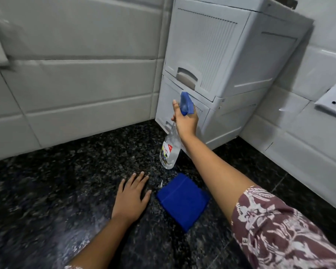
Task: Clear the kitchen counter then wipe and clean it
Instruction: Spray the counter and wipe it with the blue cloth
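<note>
Right hand (186,123) grips the spray bottle (170,152) — near upright, trigger head up — left hand (131,197) flat on the counter (47,191).

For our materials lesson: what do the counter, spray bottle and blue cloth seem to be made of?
Counter: likely polished granite, black, speckled, glossy.
Spray bottle: apparently clear plastic, see-through body, blue trigger head.
Blue cloth: soft matte fabric, perhaps microfibre, folded flat.
</note>
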